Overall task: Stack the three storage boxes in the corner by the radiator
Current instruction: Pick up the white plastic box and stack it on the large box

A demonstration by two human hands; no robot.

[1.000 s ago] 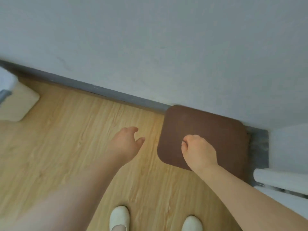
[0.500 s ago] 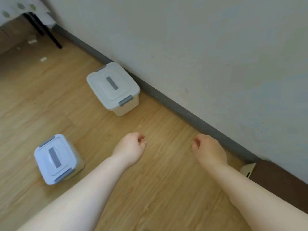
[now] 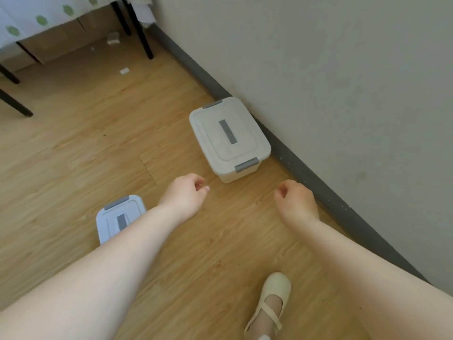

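A white storage box (image 3: 229,138) with grey clips and a grey handle strip stands on the wood floor close to the wall's dark baseboard. A smaller pale blue box (image 3: 115,217) with grey clips sits lower left, partly hidden behind my left forearm. My left hand (image 3: 185,196) hovers in front of the white box, fingers loosely curled, holding nothing. My right hand (image 3: 295,200) is level with it to the right, also loosely curled and empty. Neither hand touches a box. The brown box and the radiator are out of view.
A table with black legs (image 3: 143,36) and a white cloth with green dots (image 3: 36,15) stands at the top left. Small paper scraps (image 3: 124,70) lie on the floor near it. The wall (image 3: 343,94) runs along the right. My cream shoe (image 3: 269,305) is at the bottom.
The view has swung left, away from the corner with the brown box. The white and blue boxes have come into view and nearer. Both hands stay empty and loosely curled.
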